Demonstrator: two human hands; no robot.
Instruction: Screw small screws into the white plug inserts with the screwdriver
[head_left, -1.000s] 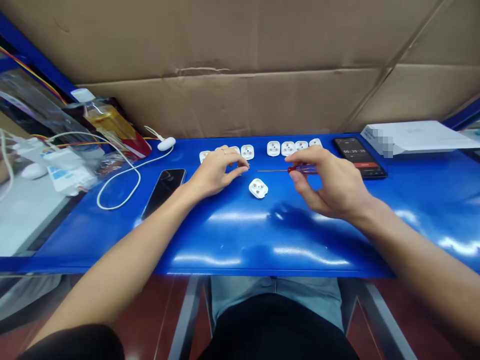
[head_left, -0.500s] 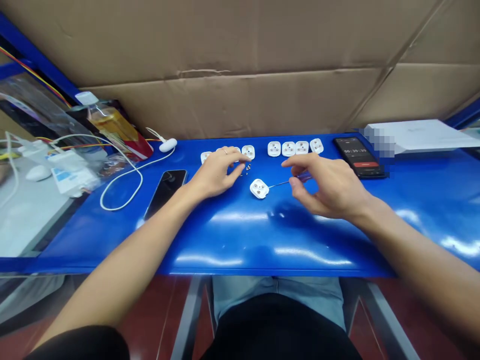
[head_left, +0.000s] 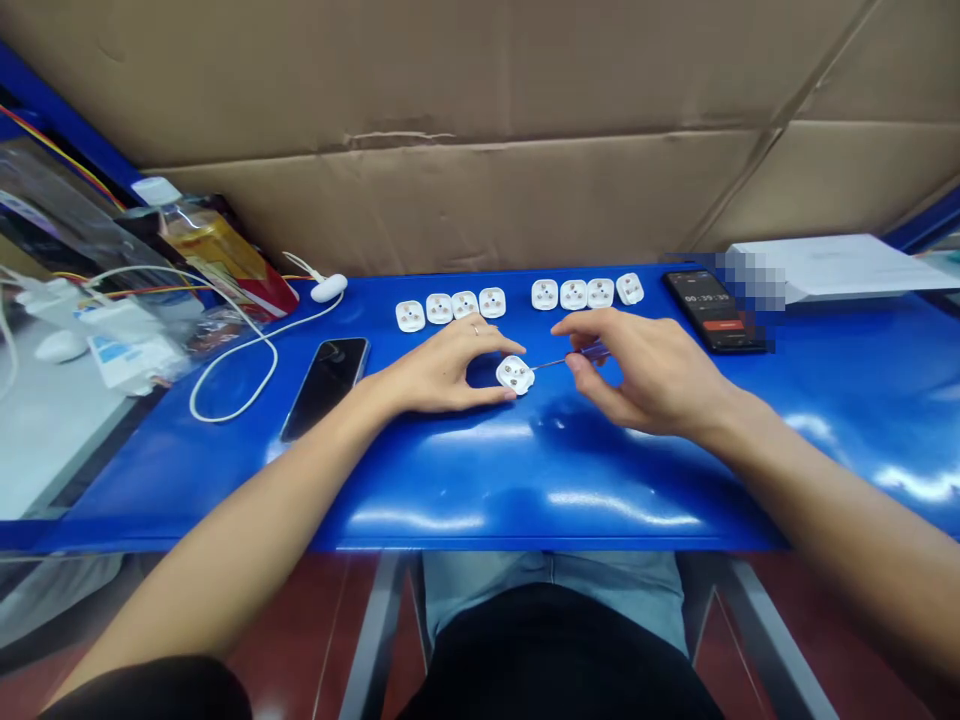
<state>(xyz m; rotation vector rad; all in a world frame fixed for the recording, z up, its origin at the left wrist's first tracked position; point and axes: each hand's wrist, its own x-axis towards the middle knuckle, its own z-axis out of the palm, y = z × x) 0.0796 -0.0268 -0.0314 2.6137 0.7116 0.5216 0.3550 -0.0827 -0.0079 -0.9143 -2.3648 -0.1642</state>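
A small white plastic housing (head_left: 515,374) with metal contacts inside lies on the blue table. My left hand (head_left: 457,370) grips it by its edges between thumb and forefinger. In my right hand (head_left: 645,370) is a screwdriver (head_left: 551,363), its handle pinched in the fingers and its thin shaft pointing left. The tip meets the housing's right side; whether it touches a screw I cannot make out. Behind my left hand several similar white housings (head_left: 439,308) stand in a row, with another group (head_left: 574,294) further right. The small screws by my left hand are hidden now.
A dark phone (head_left: 326,388) lies left of my left forearm, and a phone showing a timer (head_left: 716,312) lies at the back right beside a white box (head_left: 832,268). A white cable (head_left: 274,350), a bottle (head_left: 214,250) and white adapters (head_left: 131,345) crowd the left side.
My left hand has moved from the small screws toward me and right, and its finger and thumb have closed on the white housing. The right hand keeps its hold on the screwdriver.
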